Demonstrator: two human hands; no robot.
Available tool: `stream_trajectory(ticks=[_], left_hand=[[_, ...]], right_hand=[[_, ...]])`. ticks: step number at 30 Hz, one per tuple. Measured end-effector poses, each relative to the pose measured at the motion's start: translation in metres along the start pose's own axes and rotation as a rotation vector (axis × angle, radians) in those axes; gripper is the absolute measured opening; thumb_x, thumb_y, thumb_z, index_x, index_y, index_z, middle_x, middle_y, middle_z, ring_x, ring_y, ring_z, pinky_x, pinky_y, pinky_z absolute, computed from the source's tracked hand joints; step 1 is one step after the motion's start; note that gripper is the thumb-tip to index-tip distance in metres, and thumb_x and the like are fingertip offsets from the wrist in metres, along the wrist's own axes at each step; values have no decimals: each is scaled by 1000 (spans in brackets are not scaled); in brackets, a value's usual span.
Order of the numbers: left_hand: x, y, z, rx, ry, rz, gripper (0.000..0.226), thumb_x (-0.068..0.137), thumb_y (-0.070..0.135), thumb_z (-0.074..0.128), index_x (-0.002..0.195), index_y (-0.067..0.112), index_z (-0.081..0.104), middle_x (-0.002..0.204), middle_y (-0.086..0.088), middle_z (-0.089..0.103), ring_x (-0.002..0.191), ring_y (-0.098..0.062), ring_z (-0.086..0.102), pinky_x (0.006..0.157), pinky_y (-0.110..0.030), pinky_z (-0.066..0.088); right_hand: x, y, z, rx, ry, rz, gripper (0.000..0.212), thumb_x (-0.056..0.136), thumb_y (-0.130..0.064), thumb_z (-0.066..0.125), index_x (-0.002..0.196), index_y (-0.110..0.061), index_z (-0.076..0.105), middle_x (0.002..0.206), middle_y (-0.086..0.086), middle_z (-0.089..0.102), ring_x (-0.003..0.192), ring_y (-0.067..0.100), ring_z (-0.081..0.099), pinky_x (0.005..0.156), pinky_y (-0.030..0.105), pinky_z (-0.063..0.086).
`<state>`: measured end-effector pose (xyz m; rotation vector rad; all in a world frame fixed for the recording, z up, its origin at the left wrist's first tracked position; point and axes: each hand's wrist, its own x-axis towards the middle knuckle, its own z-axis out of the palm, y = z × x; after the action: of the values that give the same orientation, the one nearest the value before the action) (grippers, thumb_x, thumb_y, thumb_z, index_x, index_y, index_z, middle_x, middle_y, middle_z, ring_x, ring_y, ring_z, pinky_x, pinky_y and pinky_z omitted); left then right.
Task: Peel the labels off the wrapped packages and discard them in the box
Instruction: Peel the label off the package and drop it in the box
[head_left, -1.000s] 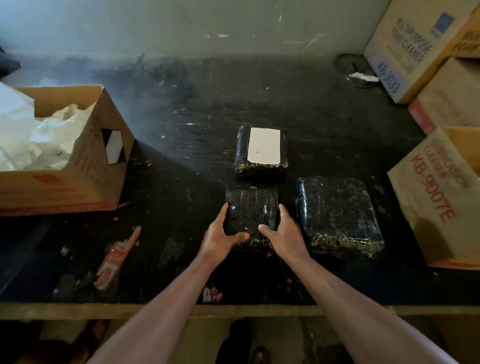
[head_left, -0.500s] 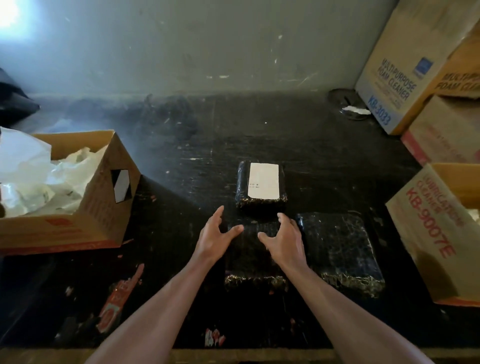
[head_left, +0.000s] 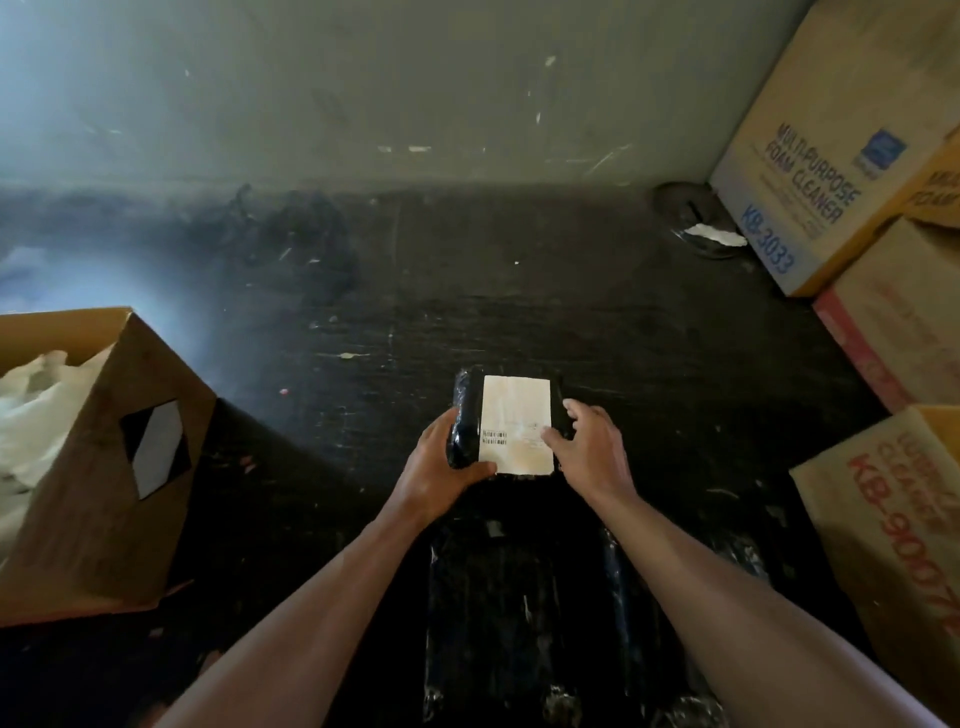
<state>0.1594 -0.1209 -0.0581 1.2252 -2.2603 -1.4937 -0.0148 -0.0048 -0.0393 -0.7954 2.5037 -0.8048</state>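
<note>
A black wrapped package (head_left: 465, 415) lies on the dark table with a white label (head_left: 514, 423) on its top. My left hand (head_left: 441, 467) grips its left and near side, thumb under the label's near corner. On its right edge rests my right hand (head_left: 589, 444), its thumb on the label and its fingers curled over the side. Two more black wrapped packages without labels lie nearer me, one (head_left: 514, 613) between my forearms and one (head_left: 737, 558) mostly hidden under my right forearm. The open cardboard box (head_left: 119, 467) with crumpled white paper stands at the left.
Stacked cartons marked foam cleaner (head_left: 831, 156) and a lubrication cleaner carton (head_left: 893, 545) line the right side. A dark round object with a white scrap (head_left: 701, 228) sits at the back right. A grey wall closes the back.
Both hands left the near unlabelled package and reached forward to the far labelled one, closing on its sides. The camera tilted up and forward.
</note>
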Motion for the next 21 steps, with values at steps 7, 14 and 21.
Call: stream_trajectory(ticks=[7, 14, 21], left_hand=[[36, -10, 12, 198, -186, 62, 124, 69, 44, 87, 158, 35, 1, 165, 15, -12, 152, -13, 5, 119, -46, 23], [37, -18, 19, 198, -179, 101, 126, 74, 33, 86, 157, 34, -8, 162, 17, -21, 143, -1, -6, 117, -40, 23], [39, -21, 21, 190, -188, 88, 127, 74, 34, 85, 157, 32, -10, 161, 17, -23, 145, -3, -9, 119, -40, 18]], right_hand=[[74, -3, 12, -116, -70, -91, 57, 97, -30, 63, 149, -13, 46, 142, 8, 50, 130, 23, 52, 104, 35, 46], [86, 1, 14, -101, -40, -163, 44, 91, -26, 71, 133, -14, 64, 121, 6, 59, 100, 10, 53, 86, 23, 42], [97, -2, 11, -36, -16, -102, 16, 87, -21, 76, 102, -17, 77, 103, -3, 72, 97, 11, 66, 85, 24, 49]])
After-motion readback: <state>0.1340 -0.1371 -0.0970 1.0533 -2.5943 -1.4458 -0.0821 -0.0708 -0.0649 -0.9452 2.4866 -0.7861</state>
